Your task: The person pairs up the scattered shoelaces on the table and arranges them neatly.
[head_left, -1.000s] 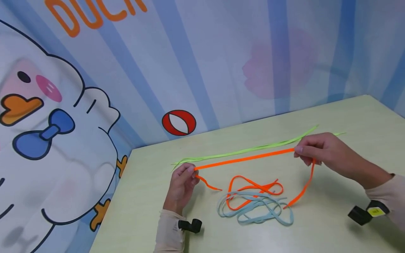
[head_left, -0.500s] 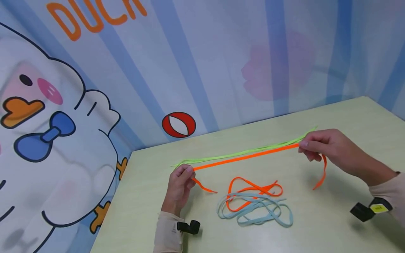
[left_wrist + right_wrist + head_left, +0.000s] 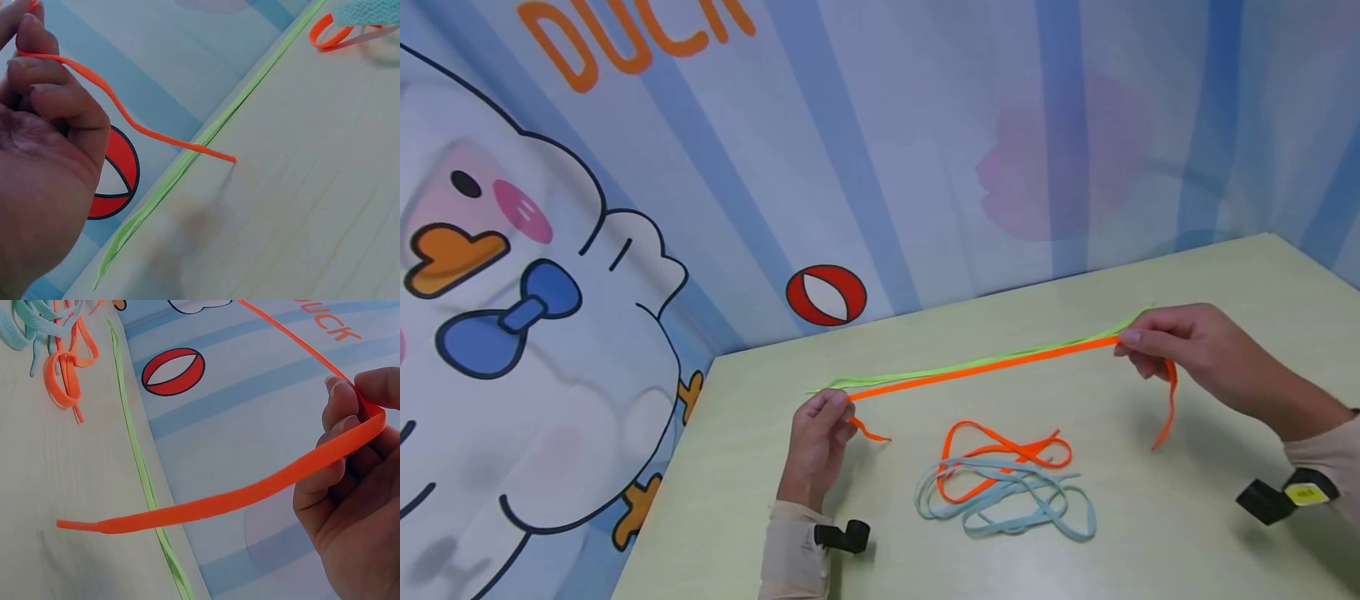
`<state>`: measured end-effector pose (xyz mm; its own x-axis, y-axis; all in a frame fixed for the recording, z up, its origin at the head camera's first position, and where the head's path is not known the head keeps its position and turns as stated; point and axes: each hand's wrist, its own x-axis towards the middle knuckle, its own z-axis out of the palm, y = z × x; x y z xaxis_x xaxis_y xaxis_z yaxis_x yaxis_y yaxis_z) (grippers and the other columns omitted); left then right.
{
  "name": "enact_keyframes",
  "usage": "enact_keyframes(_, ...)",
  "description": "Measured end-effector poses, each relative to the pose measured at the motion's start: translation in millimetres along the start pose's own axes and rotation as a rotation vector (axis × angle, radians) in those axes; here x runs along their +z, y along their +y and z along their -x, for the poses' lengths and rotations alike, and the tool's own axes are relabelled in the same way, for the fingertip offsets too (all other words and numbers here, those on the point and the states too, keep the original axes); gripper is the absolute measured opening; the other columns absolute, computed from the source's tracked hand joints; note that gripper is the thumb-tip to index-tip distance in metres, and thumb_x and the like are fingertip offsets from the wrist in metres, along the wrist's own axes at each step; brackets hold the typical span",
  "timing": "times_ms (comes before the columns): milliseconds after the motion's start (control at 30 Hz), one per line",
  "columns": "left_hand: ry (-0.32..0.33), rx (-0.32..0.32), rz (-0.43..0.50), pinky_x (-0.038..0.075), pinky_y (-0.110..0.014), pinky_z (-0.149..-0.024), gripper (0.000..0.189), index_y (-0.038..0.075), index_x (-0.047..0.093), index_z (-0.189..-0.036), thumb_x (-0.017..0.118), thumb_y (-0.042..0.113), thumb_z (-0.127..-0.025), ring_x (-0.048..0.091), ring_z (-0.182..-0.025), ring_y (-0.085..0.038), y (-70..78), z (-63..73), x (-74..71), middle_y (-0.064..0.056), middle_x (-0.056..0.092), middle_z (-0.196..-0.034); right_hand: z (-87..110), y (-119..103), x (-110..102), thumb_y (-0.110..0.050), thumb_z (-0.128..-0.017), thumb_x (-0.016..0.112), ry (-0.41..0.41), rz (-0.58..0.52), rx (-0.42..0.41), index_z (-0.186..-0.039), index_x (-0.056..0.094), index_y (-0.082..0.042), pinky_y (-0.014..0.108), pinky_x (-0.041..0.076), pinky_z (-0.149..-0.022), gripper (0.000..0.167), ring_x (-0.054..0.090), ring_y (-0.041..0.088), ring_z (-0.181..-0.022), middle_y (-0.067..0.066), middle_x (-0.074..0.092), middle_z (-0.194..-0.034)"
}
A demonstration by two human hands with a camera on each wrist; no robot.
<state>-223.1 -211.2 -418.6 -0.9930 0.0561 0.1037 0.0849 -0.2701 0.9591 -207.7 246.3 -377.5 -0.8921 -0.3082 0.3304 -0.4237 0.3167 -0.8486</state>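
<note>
An orange shoelace [image 3: 985, 367] is stretched straight between both hands above the table. My left hand [image 3: 817, 446] pinches it near one end, and a short tail with a narrow tip dangles below the fingers. At the other side my right hand [image 3: 1195, 354] pinches it between thumb and fingers, with a longer flat tail [image 3: 231, 499] hanging down. Just behind the taut lace, a light green shoelace [image 3: 925, 372] lies extended along the table's back part; the right hand hides its far end in the head view.
A second orange shoelace [image 3: 951, 437] lies loosely looped on the table [image 3: 715, 517], partly under a tangled pale blue shoelace [image 3: 1078, 521]. Behind the table rises a printed backdrop [image 3: 925, 150] with a duck and a ball.
The taut orange shoelace has moved back toward the green one. My right hand has shifted right and away, the left slightly left. The right-hand tail hangs more steeply.
</note>
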Motion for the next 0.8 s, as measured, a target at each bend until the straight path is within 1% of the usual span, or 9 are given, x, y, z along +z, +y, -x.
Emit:
enact_keyframes(133,-0.002,0.003,0.036,0.040,-0.025,-0.066,0.018,0.014,0.069,-0.085,0.061,0.018,-0.101,0.048,-0.069,-0.015,0.2,0.1,-0.9,0.000,0.055,-0.076,-0.2,1.1,-1.0,-0.006,-0.102,0.056,0.007,-0.003,0.005,-0.096,0.071,-0.005,0.029,0.047,-0.062,0.016,0.056,0.023,-0.067,0.009,0.059,-0.073)
enact_keyframes(300,-0.005,0.008,0.091,0.041,-0.023,-0.061,0.023,0.015,0.070,-0.086,0.055,0.013,-0.103,0.047,-0.065,-0.013,-0.1,-0.3,-2.8,0.001,0.058,-0.075,-1.1,4.3,-1.7,-0.007,-0.103,0.055,0.018,-0.015,0.028,-0.094,0.070,-0.004,0.031,0.046,-0.058,0.017,0.054,0.024,-0.065,0.009,0.058,-0.073)
enact_keyframes(433,-0.003,0.010,0.132,0.042,-0.021,-0.060,0.018,0.013,0.071,-0.089,0.058,0.015,-0.102,0.047,-0.062,-0.012,-1.1,0.1,-4.4,0.000,0.061,-0.076,-2.1,6.9,-1.7,-0.010,-0.103,0.056,0.022,-0.015,0.061,-0.094,0.070,-0.004,0.031,0.043,-0.054,0.018,0.052,0.025,-0.062,0.009,0.058,-0.072)
enact_keyframes(533,0.007,0.007,0.143,0.042,-0.021,-0.061,0.013,0.012,0.070,-0.093,0.063,0.019,-0.100,0.048,-0.062,-0.011,-2.0,0.9,-4.8,0.000,0.063,-0.078,-2.6,8.4,-1.9,-0.012,-0.103,0.056,0.019,-0.007,0.085,-0.094,0.070,-0.004,0.032,0.042,-0.053,0.018,0.050,0.026,-0.059,0.010,0.057,-0.071)
enact_keyframes(633,0.020,0.001,0.150,0.043,-0.021,-0.061,0.011,0.012,0.071,-0.094,0.066,0.021,-0.099,0.049,-0.061,-0.010,-1.9,1.2,-3.8,0.000,0.064,-0.078,-2.7,9.2,-2.7,-0.016,-0.104,0.056,0.014,0.008,0.105,-0.094,0.069,-0.005,0.033,0.041,-0.053,0.020,0.047,0.026,-0.056,0.012,0.056,-0.071)
enact_keyframes(800,0.059,-0.021,0.168,0.042,-0.021,-0.059,0.013,0.012,0.069,-0.091,0.063,0.019,-0.100,0.046,-0.060,-0.012,-1.3,-0.8,-3.4,-0.001,0.063,-0.076,-2.6,11.6,-6.0,-0.021,-0.104,0.056,0.002,0.024,0.131,-0.095,0.070,-0.004,0.033,0.041,-0.053,0.023,0.044,0.023,-0.055,0.011,0.052,-0.068)
